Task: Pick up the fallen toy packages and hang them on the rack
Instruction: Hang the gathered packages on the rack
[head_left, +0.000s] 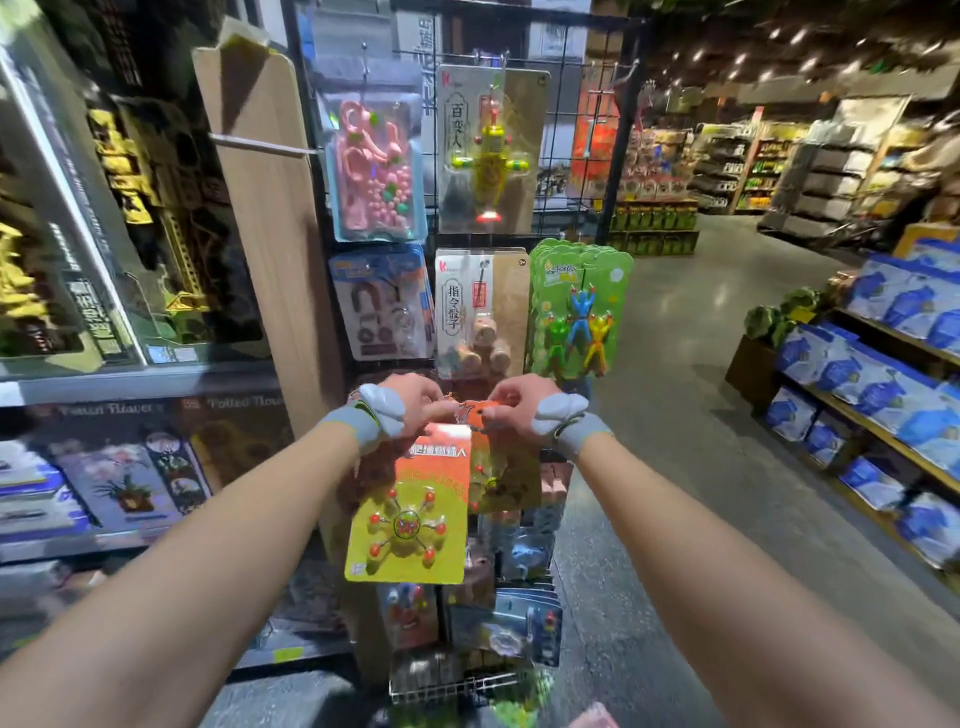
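Left hand (415, 402): fingers curled, pinching the top edge of the spider toy package (410, 512); grey wrist band behind it.
Right hand (514, 400): just beside the left, thumb and fingers pinching an orange header that appears to belong to a second package (498, 480) behind the first.
Hands, relation: close together, almost touching, both clamped on card tops in front of the wire rack (566, 130).
Package position: hangs from the fingers at mid-height of the rack, below the dice package (480, 312). Peg and hang hole hidden by the fingers; cannot tell whether it is threaded.
Handling estimate: light. Thin card with a clear blister, so it is stiff across the face but bends at the corners. Plastic is likely slippery.
Grip advice: take the header beside the hang hole, not the blister, leaving the hole free for the peg.
Risk: two cards held together may slide apart or snag.
Rack, other stock: green climbing-men package (579, 312) to the right of the dice; pink toy package (376, 166) near the top; more packages lower down, blurred.
Left of rack: wooden panel (260, 208), then boxed sets on shelves.
Right of rack: glossy grey floor (675, 338), shelving with blue bags (883, 364).
Room: dim shop aisle.
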